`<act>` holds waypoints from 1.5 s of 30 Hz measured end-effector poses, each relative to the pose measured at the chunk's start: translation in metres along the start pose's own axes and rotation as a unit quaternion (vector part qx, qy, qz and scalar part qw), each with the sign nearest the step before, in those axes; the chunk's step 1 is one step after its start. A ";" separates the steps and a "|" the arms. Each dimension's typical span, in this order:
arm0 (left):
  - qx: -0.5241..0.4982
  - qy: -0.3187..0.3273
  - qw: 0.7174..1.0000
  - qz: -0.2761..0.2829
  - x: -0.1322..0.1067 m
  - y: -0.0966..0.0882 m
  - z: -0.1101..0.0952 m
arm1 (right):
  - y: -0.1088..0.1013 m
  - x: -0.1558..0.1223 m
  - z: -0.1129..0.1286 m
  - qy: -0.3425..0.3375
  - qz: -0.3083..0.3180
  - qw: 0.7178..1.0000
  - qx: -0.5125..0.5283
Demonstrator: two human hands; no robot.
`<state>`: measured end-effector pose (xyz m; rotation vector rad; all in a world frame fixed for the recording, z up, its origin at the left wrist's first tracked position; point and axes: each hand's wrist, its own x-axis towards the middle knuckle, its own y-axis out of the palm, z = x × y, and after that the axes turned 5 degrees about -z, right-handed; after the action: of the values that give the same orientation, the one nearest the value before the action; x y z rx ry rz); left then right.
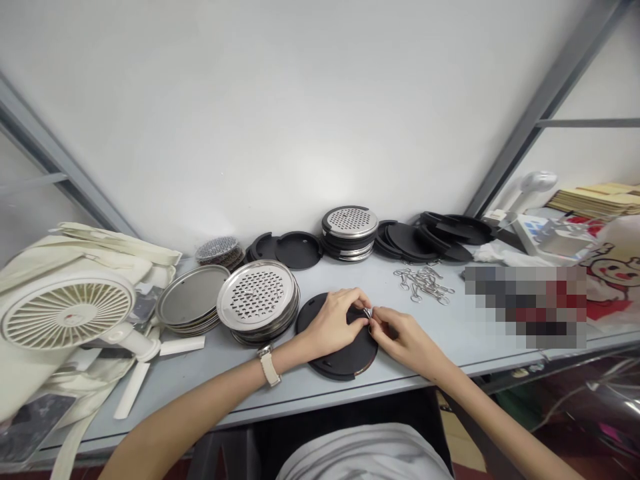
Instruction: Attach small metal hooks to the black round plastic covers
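My left hand (336, 321) and my right hand (406, 339) meet above a black round disc (345, 360) lying at the table's front edge. Thumb and fingers of both are pinched on a small shiny metal clasp (369, 312), mostly covered by the fingertips. To the right lies a loose pile of similar metal clasps with rings (425, 283). Left of the disc is a stack of round metal grater plates (257, 297), and beyond it a stack of plain metal discs (193, 297).
Along the wall stand a mesh-disc stack (218, 249), black round trays (299, 250), a stack of black-rimmed graters (350, 223) and more black trays (410, 240). A white fan (70, 312) lies on cream bags at left. Wooden boards (595, 200) are at right.
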<state>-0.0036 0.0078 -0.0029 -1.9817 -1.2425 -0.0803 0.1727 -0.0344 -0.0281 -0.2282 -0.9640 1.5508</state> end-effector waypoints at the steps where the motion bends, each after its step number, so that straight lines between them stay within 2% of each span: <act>1: 0.000 0.000 1.000 0.000 0.000 0.000 0.000 | 0.000 0.000 0.000 0.001 0.001 1.000 0.000; 14: -0.001 -0.019 1.000 0.004 0.000 0.000 0.000 | 0.001 -0.004 -0.002 0.030 -0.033 0.999 0.011; 33: -0.021 -0.015 1.000 0.009 -0.001 0.000 0.001 | 0.002 -0.005 -0.005 0.001 -0.073 0.997 0.030; 40: -0.010 -0.007 1.000 0.000 -0.002 0.002 0.006 | 0.003 -0.001 -0.004 0.022 0.005 1.000 0.005; 45: -0.013 -0.005 1.000 -0.002 -0.001 0.002 0.005 | 0.003 -0.002 -0.003 0.025 0.009 1.000 0.013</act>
<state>-0.0040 0.0100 -0.0083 -2.0042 -1.2572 -0.0880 0.1731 -0.0348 -0.0323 -0.2567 -0.9041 1.5663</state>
